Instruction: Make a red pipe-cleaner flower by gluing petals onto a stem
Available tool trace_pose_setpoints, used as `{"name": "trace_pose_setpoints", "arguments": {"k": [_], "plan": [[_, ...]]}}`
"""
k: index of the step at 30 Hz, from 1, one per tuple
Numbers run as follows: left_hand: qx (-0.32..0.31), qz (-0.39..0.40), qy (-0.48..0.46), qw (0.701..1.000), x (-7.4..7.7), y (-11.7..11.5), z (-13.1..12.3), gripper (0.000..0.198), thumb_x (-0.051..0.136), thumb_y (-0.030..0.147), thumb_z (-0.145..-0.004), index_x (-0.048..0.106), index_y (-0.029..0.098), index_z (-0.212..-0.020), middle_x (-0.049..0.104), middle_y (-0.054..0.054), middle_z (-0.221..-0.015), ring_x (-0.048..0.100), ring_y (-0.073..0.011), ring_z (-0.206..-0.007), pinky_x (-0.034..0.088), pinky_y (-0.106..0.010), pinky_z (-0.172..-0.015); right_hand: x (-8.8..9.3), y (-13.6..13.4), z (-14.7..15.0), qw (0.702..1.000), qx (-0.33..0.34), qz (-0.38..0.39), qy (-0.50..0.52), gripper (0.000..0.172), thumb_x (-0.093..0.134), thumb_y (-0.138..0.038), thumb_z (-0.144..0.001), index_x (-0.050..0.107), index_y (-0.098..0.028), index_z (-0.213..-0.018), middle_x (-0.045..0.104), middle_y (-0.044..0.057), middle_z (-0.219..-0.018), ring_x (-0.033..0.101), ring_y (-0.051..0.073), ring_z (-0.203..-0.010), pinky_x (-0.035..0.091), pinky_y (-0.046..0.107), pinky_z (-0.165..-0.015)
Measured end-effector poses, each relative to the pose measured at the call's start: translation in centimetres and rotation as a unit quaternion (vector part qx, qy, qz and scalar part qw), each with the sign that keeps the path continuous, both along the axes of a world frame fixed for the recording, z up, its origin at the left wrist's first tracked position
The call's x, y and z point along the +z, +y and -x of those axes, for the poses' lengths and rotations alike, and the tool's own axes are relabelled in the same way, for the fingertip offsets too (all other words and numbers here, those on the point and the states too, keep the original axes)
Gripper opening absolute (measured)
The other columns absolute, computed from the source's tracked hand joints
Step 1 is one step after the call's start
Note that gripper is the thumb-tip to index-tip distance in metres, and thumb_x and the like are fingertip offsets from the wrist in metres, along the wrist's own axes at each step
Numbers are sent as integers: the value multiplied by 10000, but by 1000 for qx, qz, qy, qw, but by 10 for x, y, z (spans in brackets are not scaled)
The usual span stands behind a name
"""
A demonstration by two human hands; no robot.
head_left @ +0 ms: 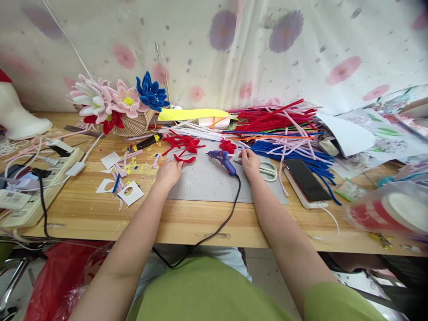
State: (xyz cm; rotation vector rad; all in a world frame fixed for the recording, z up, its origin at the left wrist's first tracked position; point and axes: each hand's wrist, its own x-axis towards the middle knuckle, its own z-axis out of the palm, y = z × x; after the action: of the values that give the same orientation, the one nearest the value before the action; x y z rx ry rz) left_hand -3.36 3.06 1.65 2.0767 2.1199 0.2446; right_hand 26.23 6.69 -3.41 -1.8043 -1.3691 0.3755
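Observation:
My left hand [169, 173] is closed in a pinch on a bent red pipe cleaner [186, 159] at the left of a grey cutting mat [200, 189]. Just beyond it lie more shaped red pipe-cleaner pieces [190, 145]. On the mat between my hands rests a purple glue gun [223, 161], its black cord running toward me. My right hand [250, 164] has its fingers curled together close behind the gun; whatever they hold is hidden. Scissors with pale green handles [268, 171] lie beside and partly under that hand. A red looped bloom [228, 146] sits beyond the gun.
Red pipe cleaners [277, 117] and blue ones [294, 156] are heaped at the back right. A phone [306, 180] lies to the right. Fuzzy flowers [129, 100], a utility knife [147, 142], white card pieces [131, 193] and a power strip [43, 187] are left.

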Motion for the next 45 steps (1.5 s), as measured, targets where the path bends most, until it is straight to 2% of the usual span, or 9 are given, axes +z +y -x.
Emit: {"name": "trace_pose_setpoints", "arguments": {"k": [8, 12, 17, 23, 27, 31, 36, 40, 45], "plan": [[139, -83, -180, 970, 19, 2, 27, 242, 613, 430, -756, 675, 197, -737, 692, -51, -740, 603, -198, -693, 412, -294, -642, 8, 24, -6, 1000, 9, 2, -21, 230, 504, -385, -822, 606, -179, -823, 658, 53, -807, 545, 171, -709, 382, 281, -672], [114, -61, -325, 937, 9, 4, 21, 171, 653, 340, -708, 683, 184, -645, 693, -38, -663, 617, -178, -650, 439, -285, -652, 13, 44, -3, 993, 58, 72, -75, 214, 624, -323, -748, 632, -180, -906, 671, 64, -890, 574, 184, -778, 404, 293, -708], [83, -59, -497, 862, -13, 5, 3, 103, 659, 246, -673, 681, 156, -719, 698, -35, -658, 648, -163, -656, 487, -294, -718, 18, 52, -1, 991, 17, 100, -87, 123, 589, -295, -776, 646, -188, -798, 686, 60, -842, 583, 192, -765, 398, 297, -695], [67, -32, -521, 850, -25, 2, -15, 214, 720, 352, -637, 606, 171, -645, 655, -16, -580, 625, -154, -575, 479, -281, -627, 31, 43, -11, 990, 17, 81, 113, 158, 599, -297, -763, 594, -157, -690, 642, 34, -682, 523, 129, -607, 384, 249, -586], [44, -33, -484, 873, -28, 2, -20, 328, 615, 478, -735, 556, 183, -605, 609, -5, -526, 590, -146, -522, 457, -278, -591, 59, 31, -15, 931, 73, 134, 331, 113, 645, -213, -727, 556, -151, -693, 586, -1, -598, 458, 59, -486, 286, 174, -442], [13, -51, -501, 864, -29, 5, -27, 257, 557, 418, -793, 587, 177, -708, 652, -25, -659, 613, -145, -617, 475, -288, -667, 95, 19, -14, 876, 183, 186, 407, 106, 679, -152, -667, 581, -122, -690, 531, -8, -520, 437, 43, -447, 234, 161, -380], [-1, -82, -506, 859, -5, 0, -47, 276, 741, 355, -639, 584, 163, -760, 663, -71, -873, 616, -187, -863, 482, -319, -784, 129, 10, 5, 890, 286, 214, 284, 112, 700, -185, -658, 614, -119, -629, 537, 11, -467, 451, 79, -399, 249, 204, -360], [-124, -113, -574, 801, 26, -11, -62, 692, 831, 127, -459, 586, 253, -1094, 507, -78, -1321, 505, -231, -1169, 483, -304, -856, 136, 8, 29, 897, 323, 215, 212, 114, 726, -129, -618, 616, -135, -588, 522, -8, -443, 485, 109, -381, 326, 231, -373], [-154, -90, -568, 803, 29, -13, -68, 345, 702, 114, -662, 678, 220, -990, 648, -65, -1051, 601, -197, -990, 504, -298, -822, 137, 3, 49, 849, 390, 299, 194, 119, 703, -208, -662, 614, -138, -625, 552, 8, -472, 457, 101, -369, 285, 223, -360]]}}
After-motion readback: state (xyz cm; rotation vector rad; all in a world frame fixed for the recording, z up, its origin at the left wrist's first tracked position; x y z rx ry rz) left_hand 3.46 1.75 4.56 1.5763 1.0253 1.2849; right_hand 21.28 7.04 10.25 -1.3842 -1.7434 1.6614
